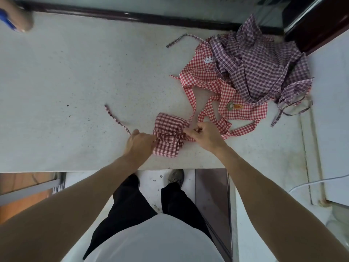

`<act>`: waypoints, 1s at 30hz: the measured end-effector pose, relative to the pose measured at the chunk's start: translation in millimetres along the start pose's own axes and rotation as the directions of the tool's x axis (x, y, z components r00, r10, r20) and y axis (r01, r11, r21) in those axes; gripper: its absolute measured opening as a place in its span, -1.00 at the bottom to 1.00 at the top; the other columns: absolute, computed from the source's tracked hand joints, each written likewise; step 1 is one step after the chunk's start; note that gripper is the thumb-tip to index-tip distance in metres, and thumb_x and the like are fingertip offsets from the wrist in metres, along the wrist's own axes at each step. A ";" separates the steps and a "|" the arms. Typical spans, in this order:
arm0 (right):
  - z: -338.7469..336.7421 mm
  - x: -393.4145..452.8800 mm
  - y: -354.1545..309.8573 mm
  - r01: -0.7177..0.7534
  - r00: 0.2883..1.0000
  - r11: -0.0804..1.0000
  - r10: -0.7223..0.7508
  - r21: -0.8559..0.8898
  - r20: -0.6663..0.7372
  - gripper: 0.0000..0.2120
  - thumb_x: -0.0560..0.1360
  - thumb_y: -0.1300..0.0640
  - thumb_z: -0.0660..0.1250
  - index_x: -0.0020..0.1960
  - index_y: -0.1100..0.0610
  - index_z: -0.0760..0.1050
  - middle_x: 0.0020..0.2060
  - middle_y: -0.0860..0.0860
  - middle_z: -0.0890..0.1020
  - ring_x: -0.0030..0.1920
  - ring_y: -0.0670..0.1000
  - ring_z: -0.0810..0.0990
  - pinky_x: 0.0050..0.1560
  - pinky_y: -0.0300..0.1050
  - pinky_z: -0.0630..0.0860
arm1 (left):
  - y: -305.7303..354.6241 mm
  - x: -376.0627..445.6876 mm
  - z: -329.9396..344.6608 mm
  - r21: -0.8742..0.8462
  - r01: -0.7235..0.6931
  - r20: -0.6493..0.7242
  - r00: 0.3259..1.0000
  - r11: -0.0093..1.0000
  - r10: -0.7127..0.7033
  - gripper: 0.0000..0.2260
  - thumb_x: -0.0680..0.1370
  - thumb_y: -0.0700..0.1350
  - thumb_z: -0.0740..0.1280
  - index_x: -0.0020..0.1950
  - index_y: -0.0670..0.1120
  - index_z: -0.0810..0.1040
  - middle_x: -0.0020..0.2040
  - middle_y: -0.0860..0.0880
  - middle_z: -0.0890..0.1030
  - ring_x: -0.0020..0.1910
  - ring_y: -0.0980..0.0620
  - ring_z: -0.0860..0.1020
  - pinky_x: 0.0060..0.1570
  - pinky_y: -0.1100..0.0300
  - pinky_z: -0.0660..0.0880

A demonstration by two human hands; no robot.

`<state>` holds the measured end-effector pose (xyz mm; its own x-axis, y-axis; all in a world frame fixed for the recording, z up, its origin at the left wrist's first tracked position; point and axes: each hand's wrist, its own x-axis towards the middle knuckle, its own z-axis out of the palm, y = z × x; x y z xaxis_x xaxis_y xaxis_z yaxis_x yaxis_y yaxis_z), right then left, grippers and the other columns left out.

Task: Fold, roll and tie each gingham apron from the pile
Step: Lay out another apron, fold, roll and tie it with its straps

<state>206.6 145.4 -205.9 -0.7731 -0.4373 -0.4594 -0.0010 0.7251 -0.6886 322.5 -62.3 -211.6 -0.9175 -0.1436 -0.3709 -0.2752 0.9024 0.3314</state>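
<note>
A rolled dark-red gingham apron (169, 135) lies near the front edge of the pale counter (75, 91). My left hand (139, 143) pinches a strap at the roll's left side; that strap's loose end (115, 118) trails off to the left. On the roll's right side, my right hand (206, 136) grips the other strap, fingers curled. Behind and to the right sits the pile: a bright red gingham apron (209, 78) spread flat, with purple gingham aprons (260, 63) heaped on top of it.
A dark rail (132, 16) runs along the counter's back edge. Someone else's arm with a blue object (15, 17) shows at the far left corner. A dark cabinet (317, 21) stands at the back right. Loose purple straps (290, 110) hang near the right edge.
</note>
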 end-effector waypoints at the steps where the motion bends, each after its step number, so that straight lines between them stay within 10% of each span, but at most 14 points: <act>1: 0.8 0.5 2.5 0.008 1.000 1.000 -0.007 0.029 -0.023 -0.56 0.53 -0.05 0.43 -0.42 0.08 0.38 -0.55 -0.07 0.40 -0.54 -0.14 0.31 -0.42 -0.19 0.28 | -2.7 2.2 -3.7 0.000 0.023 -0.017 1.000 1.000 -0.023 -0.77 0.66 -0.07 0.24 -0.17 -0.10 0.51 -0.22 -0.05 0.60 -0.13 -0.08 0.49 -0.12 0.23 0.23; 6: 12.4 5.5 18.4 0.003 0.989 0.998 0.005 0.055 -0.147 -0.50 0.50 -0.06 0.47 -0.44 0.21 0.39 -0.55 0.07 0.43 -0.54 -0.09 0.27 -0.46 -0.11 0.24 | -27.2 17.5 2.3 -0.027 -0.004 -0.019 1.000 1.000 0.003 -0.59 0.64 0.09 0.24 -0.35 -0.08 0.41 -0.46 0.06 0.42 -0.38 -0.02 0.43 0.07 0.13 0.38; 10: 4.8 3.5 29.9 -0.041 0.980 0.999 0.047 0.032 -0.196 -0.47 0.49 0.01 0.49 -0.48 0.07 0.24 -0.57 -0.06 0.28 -0.54 -0.12 0.18 -0.49 -0.25 0.15 | -37.9 12.9 5.8 -0.047 0.066 -0.013 0.998 0.997 -0.066 -0.58 0.64 0.06 0.25 -0.36 -0.12 0.41 -0.46 -0.03 0.44 -0.39 -0.08 0.48 -0.26 0.10 0.52; 17: 15.4 -2.2 50.2 -0.154 0.955 0.988 0.157 0.033 -0.250 -0.51 0.50 0.15 0.48 -0.47 0.10 0.27 -0.56 -0.03 0.33 -0.54 -0.09 0.22 -0.46 -0.18 0.17 | -17.7 7.7 12.9 -0.337 0.163 0.085 0.986 0.927 -0.143 -0.42 0.54 0.26 0.30 -0.46 -0.11 0.22 -0.56 0.01 0.23 -0.57 0.09 0.21 -0.52 0.30 0.18; 30: 12.2 -18.1 44.8 -0.205 0.911 0.977 0.213 0.060 -0.354 -0.48 0.50 0.09 0.49 -0.46 0.03 0.22 -0.54 -0.04 0.30 -0.51 -0.09 0.23 -0.48 -0.30 0.13 | -0.3 12.4 4.4 -0.621 0.304 0.051 0.935 0.722 -0.350 -0.66 0.56 -0.13 0.33 -0.37 -0.19 0.34 -0.45 -0.01 0.32 -0.49 0.10 0.25 -0.55 0.34 0.20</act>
<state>228.3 179.3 -235.2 -0.9288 -0.0560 -0.3664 0.1955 0.7659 -0.6125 312.5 -62.5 -220.1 -0.7471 -0.4295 -0.5074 -0.6564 0.3559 0.6652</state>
